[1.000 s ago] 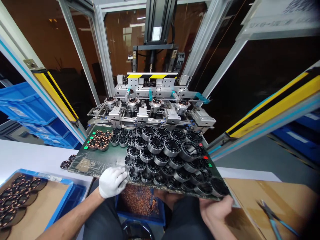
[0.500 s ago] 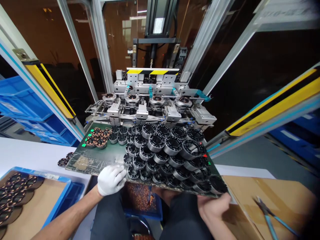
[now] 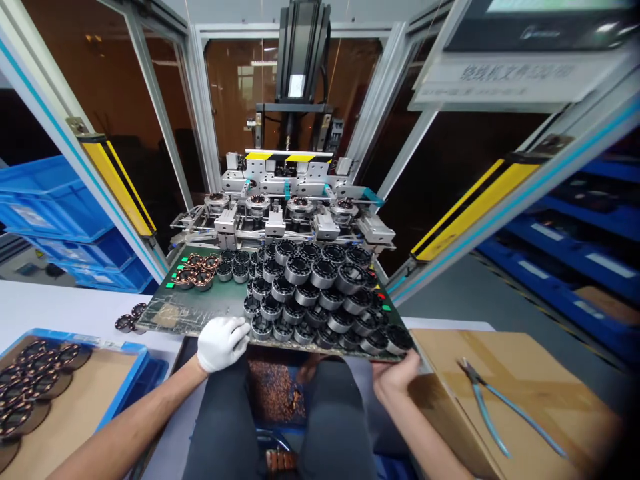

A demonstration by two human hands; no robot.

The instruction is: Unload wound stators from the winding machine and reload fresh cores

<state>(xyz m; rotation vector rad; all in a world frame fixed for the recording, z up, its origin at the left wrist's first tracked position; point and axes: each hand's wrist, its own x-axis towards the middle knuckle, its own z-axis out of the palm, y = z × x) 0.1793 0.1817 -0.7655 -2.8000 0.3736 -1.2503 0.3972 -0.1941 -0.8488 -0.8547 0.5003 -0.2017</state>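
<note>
My left hand (image 3: 223,343), in a white glove, lies at the front edge of a green board (image 3: 215,305). Its fingers are curled beside the nearest stator cores; whatever is under them is hidden. At the board's front right corner, my bare right hand (image 3: 397,375) grips the edge, its fingers partly hidden below. Several grey and black ring-shaped stator cores (image 3: 298,269) stand stacked over the board's middle and right. Farther left sit a few copper-wound stators (image 3: 203,279).
Behind the board is a winding machine with clamped stators (image 3: 257,205). A blue tray (image 3: 137,367) of wound stators lies left. Cutting pliers (image 3: 480,381) rest on a cardboard box (image 3: 440,343) at right. Yellow-faced posts (image 3: 123,190) flank the opening. Below, a bin holds copper-coloured scraps (image 3: 275,390).
The head view has shifted, bringing the screen and right-hand shelves further into sight. Both hands stay at the front edge of the board, and the stacks look unchanged.
</note>
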